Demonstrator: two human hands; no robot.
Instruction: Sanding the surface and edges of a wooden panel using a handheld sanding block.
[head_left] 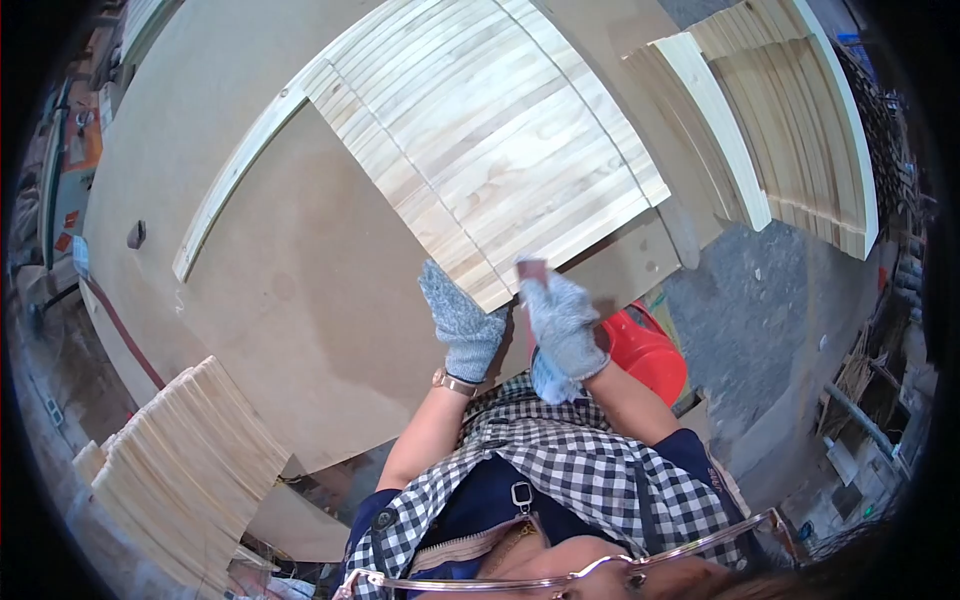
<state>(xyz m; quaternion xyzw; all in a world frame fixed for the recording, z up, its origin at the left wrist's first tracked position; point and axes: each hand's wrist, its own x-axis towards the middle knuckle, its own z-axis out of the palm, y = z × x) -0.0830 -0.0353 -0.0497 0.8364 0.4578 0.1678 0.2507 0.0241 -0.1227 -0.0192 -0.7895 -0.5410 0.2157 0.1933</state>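
A pale wooden panel of narrow strips side by side (490, 110), crossed by two thin dark lines, lies slantwise on the brown work table (330, 230). My left hand (462, 315), in a grey knit glove, grips its near corner, fingers along the left edge. Just right of that corner is my right hand (562, 318), also gloved and slightly blurred. Its fingers close on a small reddish-brown piece that looks like sandpaper (531, 269), held by the panel's near edge. Light-blue cloth (553, 382) shows below the right glove.
A long wooden strip (235, 190) reaches left from the panel. Stacked wooden pieces stand at the right (790, 130) and lower left (190, 460). A red plastic bucket or stool (650, 355) is beside my right forearm. A small dark block (137, 234) lies far left.
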